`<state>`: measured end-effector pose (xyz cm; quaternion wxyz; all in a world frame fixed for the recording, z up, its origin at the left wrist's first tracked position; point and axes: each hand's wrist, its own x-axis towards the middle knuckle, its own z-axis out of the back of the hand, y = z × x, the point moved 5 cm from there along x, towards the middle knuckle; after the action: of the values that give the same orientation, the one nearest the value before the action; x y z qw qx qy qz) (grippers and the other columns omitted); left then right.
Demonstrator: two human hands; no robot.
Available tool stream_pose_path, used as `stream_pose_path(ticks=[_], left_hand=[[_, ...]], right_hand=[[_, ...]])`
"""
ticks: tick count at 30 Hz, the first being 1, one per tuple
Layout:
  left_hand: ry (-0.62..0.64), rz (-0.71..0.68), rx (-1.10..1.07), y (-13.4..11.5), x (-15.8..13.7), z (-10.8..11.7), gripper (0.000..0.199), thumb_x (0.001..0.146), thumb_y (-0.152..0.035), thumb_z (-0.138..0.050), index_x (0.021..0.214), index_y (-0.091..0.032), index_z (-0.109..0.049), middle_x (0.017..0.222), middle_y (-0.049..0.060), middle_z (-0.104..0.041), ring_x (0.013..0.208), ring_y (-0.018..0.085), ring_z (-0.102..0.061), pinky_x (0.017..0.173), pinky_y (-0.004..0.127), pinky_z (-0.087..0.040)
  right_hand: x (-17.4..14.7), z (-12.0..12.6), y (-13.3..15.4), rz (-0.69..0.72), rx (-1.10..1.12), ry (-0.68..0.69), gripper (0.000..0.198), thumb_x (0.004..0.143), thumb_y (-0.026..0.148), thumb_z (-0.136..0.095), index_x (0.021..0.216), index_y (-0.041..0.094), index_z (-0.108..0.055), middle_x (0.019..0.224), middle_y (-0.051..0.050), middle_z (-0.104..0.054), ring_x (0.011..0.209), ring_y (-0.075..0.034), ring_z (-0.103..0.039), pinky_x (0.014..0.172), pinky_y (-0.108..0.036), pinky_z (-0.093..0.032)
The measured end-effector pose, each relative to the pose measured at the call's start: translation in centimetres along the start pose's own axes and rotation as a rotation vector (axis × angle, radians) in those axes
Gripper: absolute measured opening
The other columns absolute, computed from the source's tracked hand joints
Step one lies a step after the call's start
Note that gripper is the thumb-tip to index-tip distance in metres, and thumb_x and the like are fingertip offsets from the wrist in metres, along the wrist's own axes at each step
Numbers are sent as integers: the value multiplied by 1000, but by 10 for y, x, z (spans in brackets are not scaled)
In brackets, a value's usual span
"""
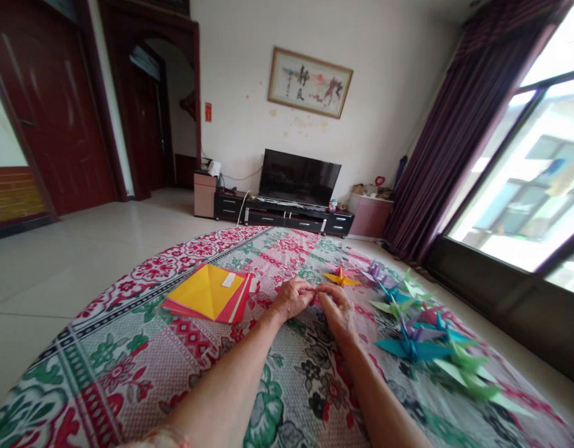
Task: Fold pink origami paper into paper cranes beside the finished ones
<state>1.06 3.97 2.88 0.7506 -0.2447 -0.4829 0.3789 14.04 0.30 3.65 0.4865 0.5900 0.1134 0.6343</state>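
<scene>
My left hand (294,298) and my right hand (337,311) meet over the middle of the table, fingertips pinched close together. A trace of something pinkish shows between them, too small and too hidden to name. Just beyond my right hand sits an orange-and-yellow paper crane (342,277). More folded cranes lie in a cluster to the right: a blue one (411,346), a green one (469,370) and a purple one (378,272). Left of my hands rests a stack of square paper sheets (203,292), yellow on top with red and pink edges below; a small white slip (229,280) lies on it.
A flowered tablecloth (128,373) covers the rounded table. Past its far edge stands a low black TV cabinet (272,218) with a television (300,177). Purple curtains (455,124) and a window are on the right, dark red doors (48,106) on the left.
</scene>
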Motion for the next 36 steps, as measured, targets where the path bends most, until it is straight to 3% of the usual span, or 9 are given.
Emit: stream_pose_path(ticks=[12,22,36], left_hand=[[-13,-34,49,-5,-1,-2,13,71,-17,-59,74,-19,-71,82,3,-68,76,13,-61,69,21,-49],[0,-73,58,2,-1,-6,14,73,-21,-57,78,-20,-70,84,3,-67,78,12,-61,71,21,-50],[3,-39,17,8,0,-8,13,68,-19,-61,77,-20,-71,89,3,-67,82,13,-61,74,21,-51]], right_hand=[[2,10,-1,172,-32,10,11,73,29,-59,76,21,-66,86,-5,-62,85,-19,-58,79,-34,-44],[4,6,5,177,-55,110,12,73,28,-60,76,21,-69,86,-6,-62,85,-19,-58,77,-34,-45],[3,7,2,152,-27,129,11,73,28,-59,73,20,-67,83,-5,-63,82,-19,-59,75,-33,-46]])
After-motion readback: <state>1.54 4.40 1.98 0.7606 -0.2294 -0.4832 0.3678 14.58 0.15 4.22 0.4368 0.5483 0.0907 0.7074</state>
